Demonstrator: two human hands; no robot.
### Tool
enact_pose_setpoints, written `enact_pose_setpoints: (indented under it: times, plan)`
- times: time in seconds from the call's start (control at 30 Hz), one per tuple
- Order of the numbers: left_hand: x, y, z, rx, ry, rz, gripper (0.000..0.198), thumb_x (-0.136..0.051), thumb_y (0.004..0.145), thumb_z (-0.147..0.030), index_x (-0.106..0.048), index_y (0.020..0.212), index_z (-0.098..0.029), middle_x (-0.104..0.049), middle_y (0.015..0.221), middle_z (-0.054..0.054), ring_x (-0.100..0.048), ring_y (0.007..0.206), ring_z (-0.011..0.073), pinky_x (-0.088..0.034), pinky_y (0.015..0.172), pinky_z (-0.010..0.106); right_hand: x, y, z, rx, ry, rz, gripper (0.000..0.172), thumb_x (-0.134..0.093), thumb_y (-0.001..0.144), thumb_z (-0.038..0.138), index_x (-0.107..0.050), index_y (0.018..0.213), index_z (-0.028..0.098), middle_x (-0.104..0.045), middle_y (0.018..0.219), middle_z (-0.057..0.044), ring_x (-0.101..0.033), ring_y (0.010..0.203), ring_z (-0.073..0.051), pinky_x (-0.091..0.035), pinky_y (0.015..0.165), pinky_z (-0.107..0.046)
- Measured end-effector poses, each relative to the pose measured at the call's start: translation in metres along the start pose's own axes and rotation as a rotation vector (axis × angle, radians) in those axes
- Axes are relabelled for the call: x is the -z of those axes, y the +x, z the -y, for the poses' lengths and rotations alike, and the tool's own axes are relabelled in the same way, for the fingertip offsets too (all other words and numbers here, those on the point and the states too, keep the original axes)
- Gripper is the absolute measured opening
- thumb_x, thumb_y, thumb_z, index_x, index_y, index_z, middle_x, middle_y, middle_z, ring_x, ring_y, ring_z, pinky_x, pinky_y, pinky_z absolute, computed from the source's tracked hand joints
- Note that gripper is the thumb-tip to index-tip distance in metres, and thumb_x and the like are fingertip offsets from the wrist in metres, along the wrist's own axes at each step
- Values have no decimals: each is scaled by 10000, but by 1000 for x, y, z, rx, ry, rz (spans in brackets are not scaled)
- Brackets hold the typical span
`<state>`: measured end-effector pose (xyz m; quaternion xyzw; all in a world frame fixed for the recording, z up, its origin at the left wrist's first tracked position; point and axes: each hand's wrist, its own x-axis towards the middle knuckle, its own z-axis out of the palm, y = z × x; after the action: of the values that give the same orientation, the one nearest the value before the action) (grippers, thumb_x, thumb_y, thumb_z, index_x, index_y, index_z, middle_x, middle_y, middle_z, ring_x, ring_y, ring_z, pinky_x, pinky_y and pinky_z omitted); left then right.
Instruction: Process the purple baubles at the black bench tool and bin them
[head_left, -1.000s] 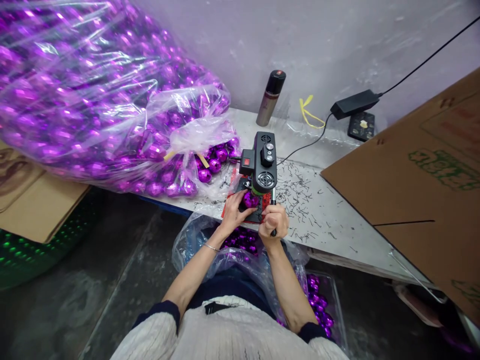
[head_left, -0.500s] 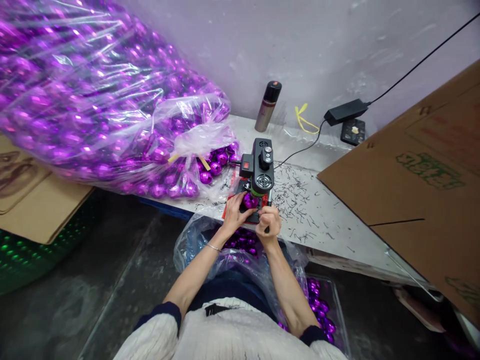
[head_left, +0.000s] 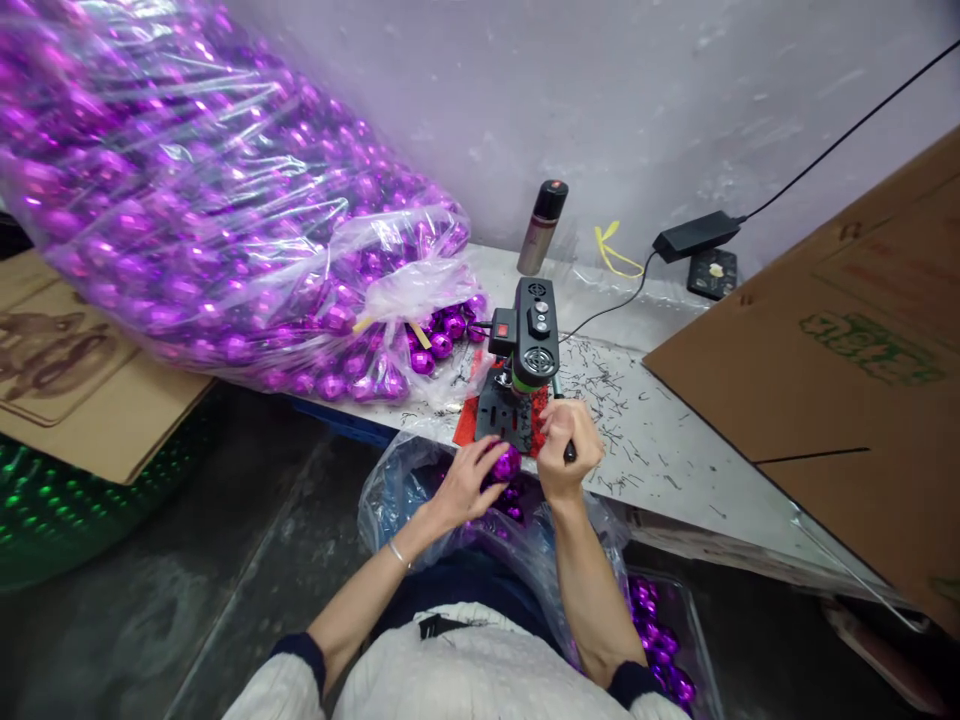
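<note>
My left hand (head_left: 466, 482) has its fingers around a shiny purple faceted ball (head_left: 506, 461), held just in front of the table edge. Below it, more purple balls lie in a clear plastic bag (head_left: 390, 485) against my lap. My right hand (head_left: 568, 447) is wrapped round the black-tipped lever (head_left: 570, 453) of a small bench drill press (head_left: 534, 335). The bare slotted base plate (head_left: 496, 415) of the press sits on a red sheet (head_left: 465, 422), dotted with dark shavings.
A huge clear bag of purple balls (head_left: 225, 230) fills the left of the table. Behind the press stands a flask (head_left: 543, 228), with a black power adapter (head_left: 696, 236) to its right. A large cardboard box (head_left: 840, 380) borders the right side. Dark shavings litter the tabletop (head_left: 660, 440).
The ball has come off the press's base plate toward me in my left hand. My right hand has shifted slightly right, still on the lever. The view has tilted a little.
</note>
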<state>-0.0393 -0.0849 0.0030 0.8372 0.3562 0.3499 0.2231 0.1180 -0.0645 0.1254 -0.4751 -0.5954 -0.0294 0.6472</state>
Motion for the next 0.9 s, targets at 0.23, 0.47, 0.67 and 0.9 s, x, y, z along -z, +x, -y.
enact_pose_setpoints:
  times: [0.23, 0.47, 0.67, 0.9]
  plan:
    - [27, 27, 11, 13, 80, -124, 432, -521, 1001, -353, -529, 1412, -223, -623, 1360, 158, -595, 1274, 277, -492, 1070, 474, -2, -10, -4, 36, -9, 19, 285, -435, 960, 122, -512, 705, 225, -588, 685, 5, -582, 657, -141, -435, 633, -305]
    - [82, 143, 91, 342, 423, -171, 420, -632, 861, -196, -628, 1278, -141, -641, 1267, 217, -528, 1302, 416, -380, 1113, 596, -2, -10, -5, 55, 1, 25, 280, -429, 954, 125, -513, 706, 225, -585, 688, -1, -571, 654, -146, -432, 628, -313]
    - [77, 165, 116, 397, 476, -56, 473, -615, 839, -139, -600, 1311, -142, -532, 1381, 252, -624, 1139, 391, -354, 1090, 639, -3, -10, -7, 70, 13, 29, 275, -424, 951, 124, -505, 709, 225, -578, 685, -1, -568, 655, -145, -436, 623, -304]
    - [93, 170, 107, 371, 103, -196, 581, -733, 813, -293, -558, 1354, -170, -598, 1297, 167, -589, 1237, 333, -434, 1102, 489, -3, -9, -7, 100, 13, 40, 266, -419, 943, 92, -509, 728, 220, -571, 707, 1, -571, 679, -136, -444, 634, -286]
